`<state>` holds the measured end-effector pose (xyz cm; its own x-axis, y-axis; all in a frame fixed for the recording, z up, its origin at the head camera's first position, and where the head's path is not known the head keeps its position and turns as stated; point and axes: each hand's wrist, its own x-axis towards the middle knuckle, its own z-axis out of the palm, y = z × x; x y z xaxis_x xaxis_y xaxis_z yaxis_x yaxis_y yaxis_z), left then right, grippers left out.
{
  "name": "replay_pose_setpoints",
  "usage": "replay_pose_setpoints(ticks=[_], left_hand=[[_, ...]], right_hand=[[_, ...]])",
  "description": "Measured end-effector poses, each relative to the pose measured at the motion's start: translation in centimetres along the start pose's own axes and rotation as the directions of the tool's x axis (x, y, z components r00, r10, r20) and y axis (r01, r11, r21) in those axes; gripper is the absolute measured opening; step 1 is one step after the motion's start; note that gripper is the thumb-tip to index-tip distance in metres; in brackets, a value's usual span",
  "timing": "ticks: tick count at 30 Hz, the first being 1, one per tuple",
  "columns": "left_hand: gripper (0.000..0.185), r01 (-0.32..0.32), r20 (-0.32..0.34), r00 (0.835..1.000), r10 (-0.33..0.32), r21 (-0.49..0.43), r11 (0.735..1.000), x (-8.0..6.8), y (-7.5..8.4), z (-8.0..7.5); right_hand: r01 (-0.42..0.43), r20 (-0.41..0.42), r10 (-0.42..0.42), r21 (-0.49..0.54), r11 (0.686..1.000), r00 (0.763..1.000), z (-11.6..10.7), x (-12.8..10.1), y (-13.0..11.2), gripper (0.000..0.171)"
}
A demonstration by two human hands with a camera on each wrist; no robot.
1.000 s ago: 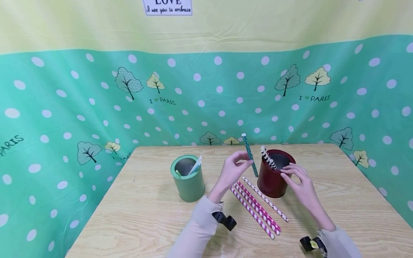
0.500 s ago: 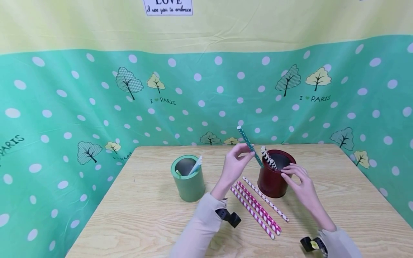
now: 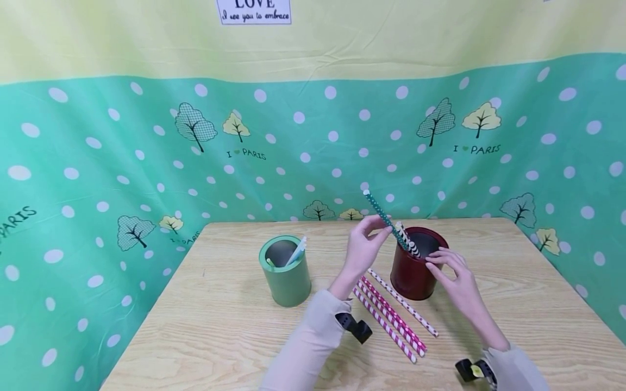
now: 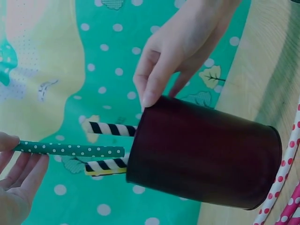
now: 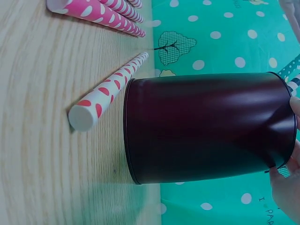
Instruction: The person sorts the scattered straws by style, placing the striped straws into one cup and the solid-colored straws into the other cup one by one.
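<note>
My left hand [image 3: 363, 247] pinches a green paper straw with white dots [image 3: 376, 206], held slanted. Its lower end meets the near-left rim of a dark red cup [image 3: 413, 279] in the head view. Seen from the left wrist, the straw [image 4: 70, 149] has its tip just short of the cup's mouth. Black-and-white striped straws [image 4: 110, 129] stick up out of the cup, and a sliver of yellow shows beside one. On the cup's right side, my right hand [image 3: 457, 274] holds the rim between thumb and fingers. The cup's inside is mostly hidden.
Several pink and purple patterned straws [image 3: 383, 317] lie in front of the red cup. A white straw with red dots [image 3: 411, 309] lies closest to it. To the left stands a green cup [image 3: 288, 282] holding light blue straws [image 3: 297, 251]. A dotted cloth [image 3: 313, 136] hangs behind the table.
The left hand has carried the green straw rightward and tilted it, bringing its lower end to the red cup's rim. The right hand stays at the rim; the cup has not moved.
</note>
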<state>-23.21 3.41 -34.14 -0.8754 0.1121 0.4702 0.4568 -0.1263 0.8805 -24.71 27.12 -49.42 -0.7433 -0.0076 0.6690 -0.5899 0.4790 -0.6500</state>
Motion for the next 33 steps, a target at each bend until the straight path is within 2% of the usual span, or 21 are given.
replay_pose_setpoints(ticks=[3, 4, 6, 11, 14, 16, 18, 23, 26, 27, 30, 33], left_hand=[[0.024, -0.005, -0.014, 1.0, 0.005, 0.018, 1.0, 0.1, -1.0, 0.3], [0.023, -0.004, -0.018, 1.0, 0.005, 0.024, 1.0, 0.1, -1.2, 0.5], [0.023, 0.006, -0.015, 1.0, -0.005, 0.029, 1.0, 0.1, -1.5, 0.7], [0.022, 0.031, 0.003, 1.0, -0.031, 0.057, 0.998, 0.0, -1.2, 1.3], [0.022, 0.034, 0.017, 0.999, -0.036, 0.085, 0.996, -0.3, -0.4, 1.4], [0.022, 0.046, 0.019, 0.999, -0.049, 0.106, 0.993, -0.6, 0.2, 1.3], [0.024, 0.065, 0.02, 0.998, -0.067, 0.114, 0.991, -0.8, 0.4, 1.2], [0.026, 0.094, 0.023, 0.995, -0.098, 0.13, 0.987, -1.3, 0.0, 0.4], [0.025, 0.106, 0.046, 0.992, -0.114, 0.159, 0.982, -1.7, -0.5, -0.2], [0.024, 0.109, 0.058, 0.991, -0.121, 0.173, 0.979, -1.8, -0.7, -0.5], [0.023, 0.109, 0.108, 0.985, -0.136, 0.223, 0.969, -2.3, -1.3, -1.2], [0.023, 0.116, 0.176, 0.97, -0.168, 0.274, 0.955, -2.5, -2.9, -1.9]], right_hand=[[-0.023, 0.012, 0.023, -0.006, 1.0, 1.0, -0.2, 0.1, -1.4, 0.017], [-0.03, 0.002, 0.03, -0.06, 0.998, 1.0, -0.1, 0.1, -0.7, 0.017], [-0.036, 0.019, 0.036, 0.004, 0.999, 0.999, -0.3, 0.3, -2.1, 0.018], [-0.037, 0.012, 0.037, 0.005, 0.999, 0.999, -0.1, 0.1, -1.0, 0.018], [-0.044, -0.012, 0.043, -0.076, 0.996, 0.999, 0.3, -0.3, 1.3, 0.019], [-0.051, -0.016, 0.05, -0.098, 0.994, 0.999, 0.4, -0.4, 2.0, 0.02], [-0.046, -0.01, 0.046, -0.063, 0.997, 0.999, 0.4, -0.4, 2.2, 0.021], [-0.043, -0.015, 0.042, -0.053, 0.998, 0.999, 0.4, -0.3, 2.3, 0.021], [-0.047, -0.022, 0.046, -0.093, 0.995, 0.999, 0.5, -0.4, 2.4, 0.021], [-0.039, -0.006, 0.039, -0.04, 0.998, 0.999, 0.2, -0.3, 1.6, 0.02], [-0.04, -0.004, 0.04, -0.042, 0.998, 0.999, 0.3, -0.3, 1.7, 0.019], [-0.05, -0.005, 0.05, -0.04, 0.998, 0.999, 0.3, -0.3, 1.9, 0.019]])
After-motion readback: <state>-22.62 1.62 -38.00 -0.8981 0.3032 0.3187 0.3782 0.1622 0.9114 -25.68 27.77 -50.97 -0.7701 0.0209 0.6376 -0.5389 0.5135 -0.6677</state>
